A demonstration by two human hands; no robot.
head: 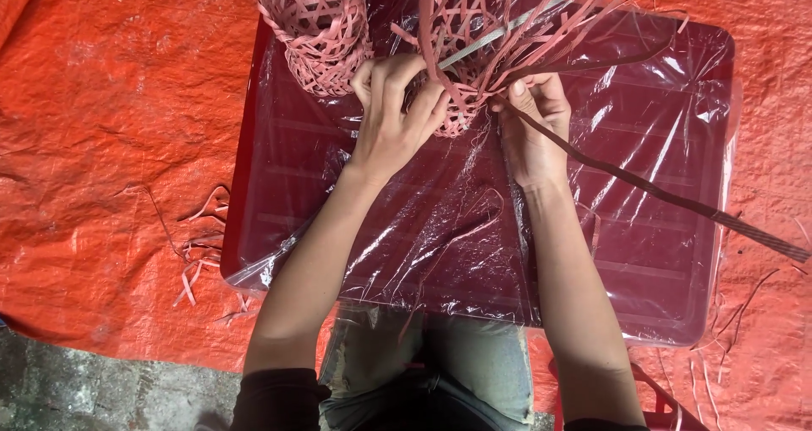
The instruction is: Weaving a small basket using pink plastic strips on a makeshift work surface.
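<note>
On red table, half-woven pink basket, loose strips

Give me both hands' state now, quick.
Left hand: closed on the half-woven pink basket.
Right hand: closed, pinching a long dark strip.

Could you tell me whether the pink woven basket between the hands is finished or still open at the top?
Unfinished: the pink woven basket has loose strips fanning from its top.

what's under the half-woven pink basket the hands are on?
The half-woven basket sits on clear plastic sheet over a dark red table. Left hand and right hand cover its sides; its base is hidden.
</note>
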